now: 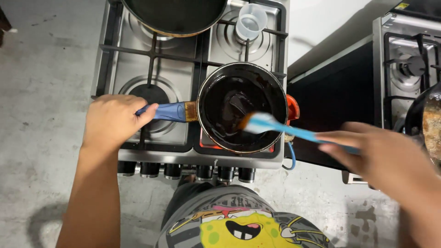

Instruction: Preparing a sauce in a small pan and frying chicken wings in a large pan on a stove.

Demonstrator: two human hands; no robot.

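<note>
The saucepan (242, 107) is black inside, its handle (167, 111) blue. The spatula (275, 127) is light blue (tip smeared brown). The stove (161, 64) is silver-grey.

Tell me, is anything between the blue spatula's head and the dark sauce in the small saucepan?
Nothing visible does. The right hand holds the blue spatula with its head over the open saucepan, while the left hand grips the saucepan's blue handle.

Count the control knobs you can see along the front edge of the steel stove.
6 black round knobs sit in a row along the front of the steel stove, below the dark saucepan; the person's body may hide others.
</note>
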